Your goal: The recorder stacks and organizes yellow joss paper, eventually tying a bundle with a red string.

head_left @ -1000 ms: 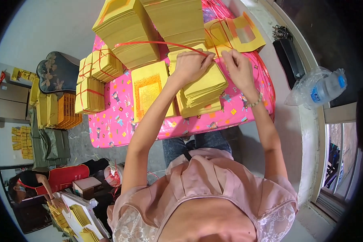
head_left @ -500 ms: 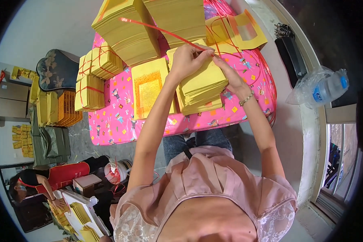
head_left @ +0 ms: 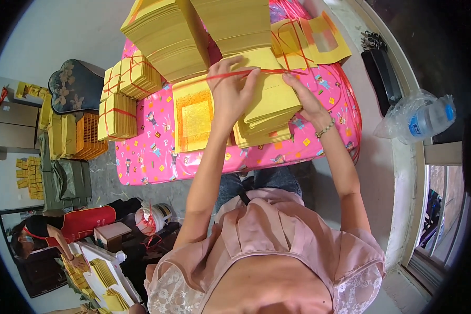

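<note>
A stack of yellow paper sheets sits before me on the pink patterned tablecloth. Across its top runs a red plastic strap, which extends left past my left hand. My left hand is over the stack's left part, the strap passing between its thumb and fingers. Against the stack's right edge, my right hand has its thumb on top, close to the strap; its other fingers are mostly hidden. Left of the stack lies a yellow sheet with an orange-and-gold square.
Tall yellow paper piles rise behind my hands. Strapped bundles stand at the table's left. Printed yellow sheets lie at the far right, and a bagged water bottle beyond the table. Another person in a red apron works at lower left.
My left hand has moved left and toward me, its fingers now more spread, away from my right hand. The strap's raised far-left end has come down. My right hand stays at the stack's edge.
</note>
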The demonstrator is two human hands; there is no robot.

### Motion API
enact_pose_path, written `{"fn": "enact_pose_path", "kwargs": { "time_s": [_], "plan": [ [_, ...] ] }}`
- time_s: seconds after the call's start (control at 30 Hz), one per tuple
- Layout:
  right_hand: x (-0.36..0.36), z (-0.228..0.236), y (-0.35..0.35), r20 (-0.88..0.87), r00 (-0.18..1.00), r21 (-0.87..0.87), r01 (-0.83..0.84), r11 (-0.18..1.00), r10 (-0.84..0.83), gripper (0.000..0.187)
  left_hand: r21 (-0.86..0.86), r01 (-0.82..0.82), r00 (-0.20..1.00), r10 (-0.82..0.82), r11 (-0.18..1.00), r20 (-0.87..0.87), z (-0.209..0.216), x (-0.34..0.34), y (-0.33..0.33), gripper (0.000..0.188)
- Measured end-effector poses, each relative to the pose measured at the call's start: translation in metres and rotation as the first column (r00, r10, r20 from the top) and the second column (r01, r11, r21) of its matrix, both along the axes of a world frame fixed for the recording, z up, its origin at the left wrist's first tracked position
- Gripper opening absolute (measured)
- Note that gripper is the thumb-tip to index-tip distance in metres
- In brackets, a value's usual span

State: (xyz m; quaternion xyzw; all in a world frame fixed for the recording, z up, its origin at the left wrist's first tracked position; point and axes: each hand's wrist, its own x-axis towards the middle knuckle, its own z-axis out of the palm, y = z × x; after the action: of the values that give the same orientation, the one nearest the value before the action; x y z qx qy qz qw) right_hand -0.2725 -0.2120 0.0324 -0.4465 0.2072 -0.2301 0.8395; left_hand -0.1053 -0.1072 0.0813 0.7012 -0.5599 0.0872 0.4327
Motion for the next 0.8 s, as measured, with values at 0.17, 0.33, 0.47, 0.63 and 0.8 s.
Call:
{"fn": "enact_pose_path", "kwargs": {
  "time_s": [0.17,0.33,0.47,0.63,0.8],
  "plan": [
    [0.005,0.005,0.005,0.025,1.000,0.014,-0.011,1.000,0.011,0.051,-0.150,0.037,0.809,-0.118,0.988,-0.576,-0.034,-0.003,0.001,0.019],
    [0.004,0.004,0.007,0.061,0.998,0.049,-0.009,0.999,0.006,0.050,-0.231,0.091,0.689,-0.229,0.969,-0.688,-0.035,-0.004,0.000,0.020],
    [0.009,0.009,0.014,0.082,0.996,0.061,0.014,0.998,-0.019,0.054,-0.231,0.116,0.630,-0.251,0.966,-0.735,-0.033,0.008,0.004,0.019],
    [0.009,0.009,0.014,0.026,0.997,0.051,0.071,0.996,-0.073,0.045,-0.257,0.168,0.544,-0.307,0.952,-0.781,-0.042,0.019,0.012,0.018],
    [0.013,0.012,0.015,0.009,0.996,-0.020,0.087,0.996,-0.087,0.048,-0.363,0.150,0.517,-0.386,0.920,-0.764,-0.060,0.015,0.016,0.019]
  ]
}}
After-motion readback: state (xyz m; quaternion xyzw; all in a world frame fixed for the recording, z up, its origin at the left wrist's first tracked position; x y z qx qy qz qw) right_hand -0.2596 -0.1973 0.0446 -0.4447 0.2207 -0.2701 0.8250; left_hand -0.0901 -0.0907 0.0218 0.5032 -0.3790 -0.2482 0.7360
